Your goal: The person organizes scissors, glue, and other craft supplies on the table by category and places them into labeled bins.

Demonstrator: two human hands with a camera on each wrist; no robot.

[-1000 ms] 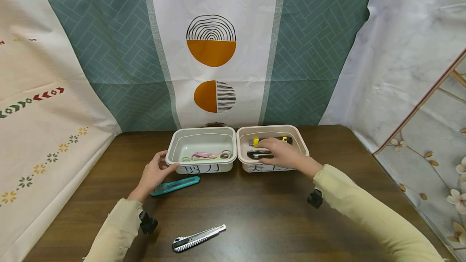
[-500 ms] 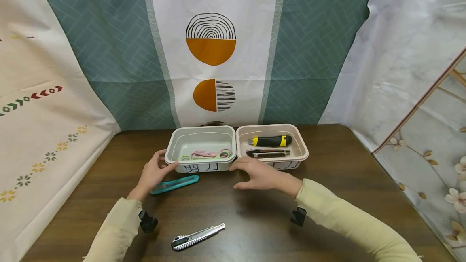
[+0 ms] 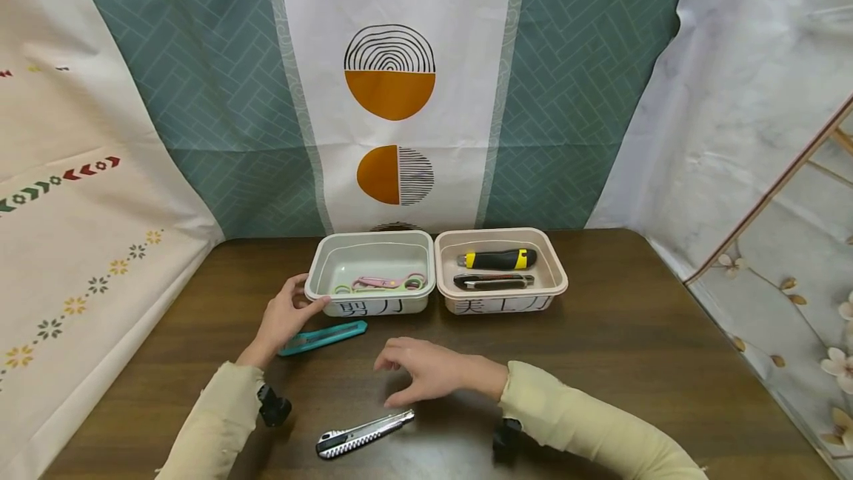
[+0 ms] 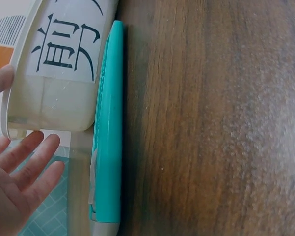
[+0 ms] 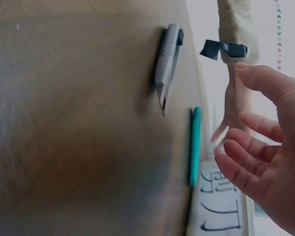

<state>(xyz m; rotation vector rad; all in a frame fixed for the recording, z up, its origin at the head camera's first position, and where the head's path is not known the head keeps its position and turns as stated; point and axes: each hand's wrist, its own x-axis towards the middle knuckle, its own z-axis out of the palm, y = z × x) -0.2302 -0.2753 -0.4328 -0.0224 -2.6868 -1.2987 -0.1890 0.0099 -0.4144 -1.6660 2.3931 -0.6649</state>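
Observation:
My left hand [image 3: 283,322] is at the left front corner of a pale green plastic box [image 3: 316,261], thumb on its front rim and fingers at its left side. Inside lie pink scissors [image 3: 376,282] and green-handled scissors [image 3: 412,283]. Just in front of the box is a teal utility knife [image 3: 323,338]. My right hand [image 3: 426,370] hovers over the table with loosely curved fingers, holding nothing. Nearest to it lies a silver utility knife [image 3: 365,433], its tip toward the right. In the right wrist view this silver knife [image 5: 168,59] is apart from my fingers.
A pale pink box [image 3: 558,280] stands right beside the green one. It holds a black-and-yellow utility knife [image 3: 500,260] and dark utility knives [image 3: 493,282]. Both boxes carry labels with black characters. Patterned cloths [image 3: 560,95] hang behind and beside the brown table [image 3: 633,361].
My right hand has moved out of the pink box, to the left and toward the table's front, near the silver knife. The left hand has stayed at the green box.

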